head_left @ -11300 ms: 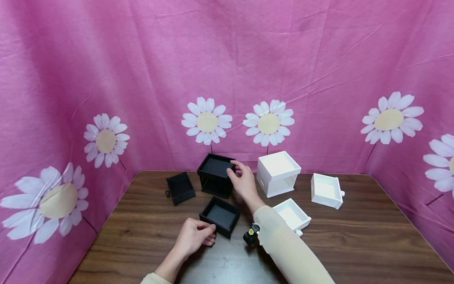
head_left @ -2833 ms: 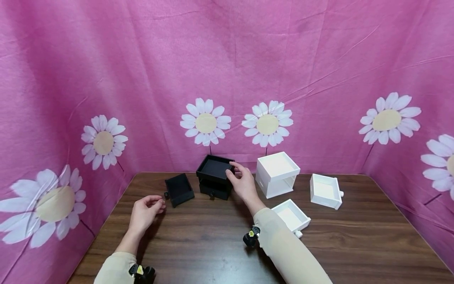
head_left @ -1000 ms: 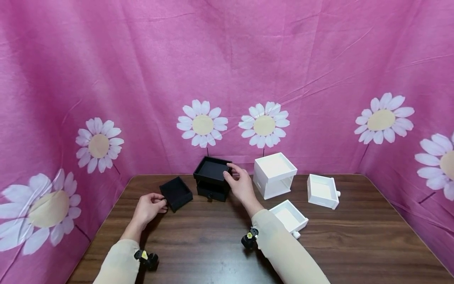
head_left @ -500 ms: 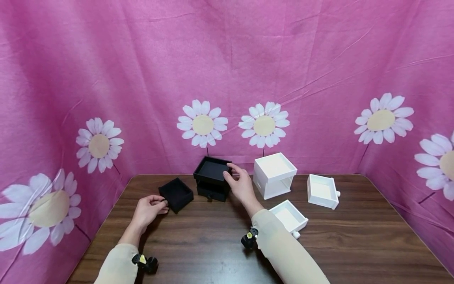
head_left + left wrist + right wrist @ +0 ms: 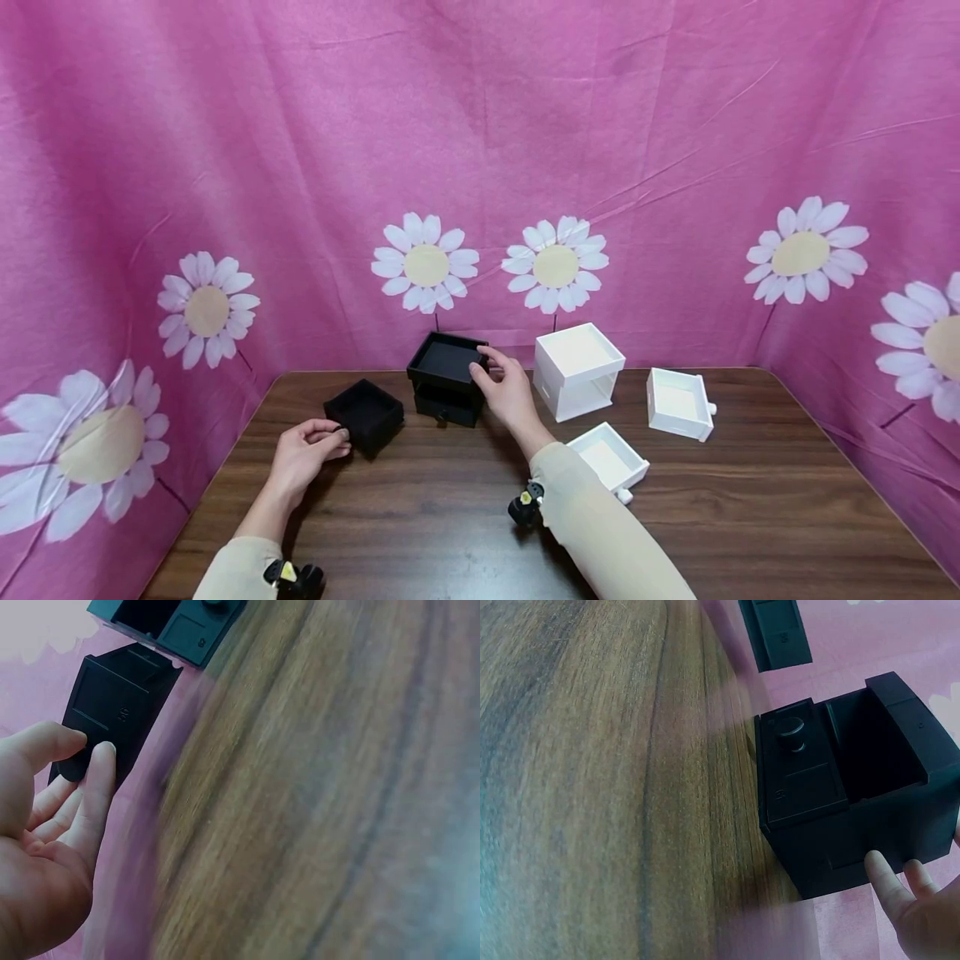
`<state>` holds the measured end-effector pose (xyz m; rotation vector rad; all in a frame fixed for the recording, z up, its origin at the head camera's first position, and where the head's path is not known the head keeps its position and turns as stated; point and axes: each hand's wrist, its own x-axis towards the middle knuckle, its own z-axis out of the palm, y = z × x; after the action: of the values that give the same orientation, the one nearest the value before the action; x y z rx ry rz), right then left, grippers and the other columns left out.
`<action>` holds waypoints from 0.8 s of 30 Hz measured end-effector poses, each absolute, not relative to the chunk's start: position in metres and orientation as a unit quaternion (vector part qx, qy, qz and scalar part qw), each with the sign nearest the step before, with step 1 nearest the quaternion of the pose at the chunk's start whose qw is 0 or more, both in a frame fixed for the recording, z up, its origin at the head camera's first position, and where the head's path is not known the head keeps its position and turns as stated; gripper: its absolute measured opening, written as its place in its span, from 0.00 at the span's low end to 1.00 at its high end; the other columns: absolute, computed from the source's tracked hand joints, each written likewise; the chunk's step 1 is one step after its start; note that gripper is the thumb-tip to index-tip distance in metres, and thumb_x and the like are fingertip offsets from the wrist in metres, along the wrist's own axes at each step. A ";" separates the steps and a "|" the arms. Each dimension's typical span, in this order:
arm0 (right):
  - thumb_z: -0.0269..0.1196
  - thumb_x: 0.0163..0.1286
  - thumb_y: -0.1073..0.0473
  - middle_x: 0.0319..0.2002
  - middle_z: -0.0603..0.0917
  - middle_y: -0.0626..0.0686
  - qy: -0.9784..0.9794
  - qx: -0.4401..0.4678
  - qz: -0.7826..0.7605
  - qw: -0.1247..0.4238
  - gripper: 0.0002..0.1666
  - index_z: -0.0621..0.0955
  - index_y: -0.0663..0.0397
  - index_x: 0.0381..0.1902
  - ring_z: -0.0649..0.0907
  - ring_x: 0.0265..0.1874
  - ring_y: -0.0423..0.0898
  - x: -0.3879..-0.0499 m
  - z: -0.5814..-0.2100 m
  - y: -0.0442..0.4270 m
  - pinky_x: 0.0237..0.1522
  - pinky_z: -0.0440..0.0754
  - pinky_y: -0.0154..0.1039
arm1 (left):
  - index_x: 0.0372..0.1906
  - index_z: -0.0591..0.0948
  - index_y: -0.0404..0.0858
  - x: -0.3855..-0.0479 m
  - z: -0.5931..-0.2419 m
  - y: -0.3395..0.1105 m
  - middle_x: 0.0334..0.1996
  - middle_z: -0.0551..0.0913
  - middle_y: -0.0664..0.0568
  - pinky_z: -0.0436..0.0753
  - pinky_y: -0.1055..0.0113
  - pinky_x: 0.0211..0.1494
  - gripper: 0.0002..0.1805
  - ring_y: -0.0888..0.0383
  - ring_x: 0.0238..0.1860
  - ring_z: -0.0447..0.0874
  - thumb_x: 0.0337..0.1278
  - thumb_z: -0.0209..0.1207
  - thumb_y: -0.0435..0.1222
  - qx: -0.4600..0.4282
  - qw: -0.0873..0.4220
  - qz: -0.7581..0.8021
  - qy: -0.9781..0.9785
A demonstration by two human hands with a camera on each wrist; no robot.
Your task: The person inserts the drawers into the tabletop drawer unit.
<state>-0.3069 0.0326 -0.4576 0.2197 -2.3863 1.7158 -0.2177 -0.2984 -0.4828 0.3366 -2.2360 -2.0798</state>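
My left hand (image 5: 300,458) pinches the round knob (image 5: 73,766) of a small black drawer (image 5: 366,415) between thumb and fingers. This drawer looks slightly raised, left of a black mini cabinet (image 5: 447,360). The cabinet has a tray-like top. A drawer with a knob (image 5: 789,727) fills its lower slot, while the upper slot is vacant. At the cabinet's right side, my right hand (image 5: 508,392) holds the upper edge, thumb toward the front. In the right wrist view, fingertips (image 5: 874,859) press the side wall; the thumb is mostly out of frame.
A white mini cabinet (image 5: 577,367) stands right of the black one, both slots vacant. One white drawer (image 5: 609,458) lies in front of it, another (image 5: 678,402) to its right. A pink daisy-printed cloth (image 5: 480,125) hangs behind the wooden table (image 5: 450,517).
A black drawer that lay before the cabinet is now in its lower slot. My left hand moved left, took the other black drawer's knob and turned and shifted it. My right hand stays put.
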 end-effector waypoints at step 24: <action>0.68 0.76 0.54 0.59 0.82 0.68 -0.803 0.070 0.581 0.112 0.26 0.83 0.51 0.69 0.88 0.54 0.62 -0.307 -0.459 0.031 0.61 0.87 0.58 | 0.40 0.82 0.32 -0.195 -0.473 -0.270 0.28 0.91 0.54 0.94 0.65 0.40 0.07 0.59 0.28 0.93 0.64 0.67 0.20 0.086 0.065 -0.713 -0.692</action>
<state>-0.3067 0.0307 -0.4590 0.2063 -2.3590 1.7049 -0.1949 -0.2703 -0.4735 0.2595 -2.0899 -2.1530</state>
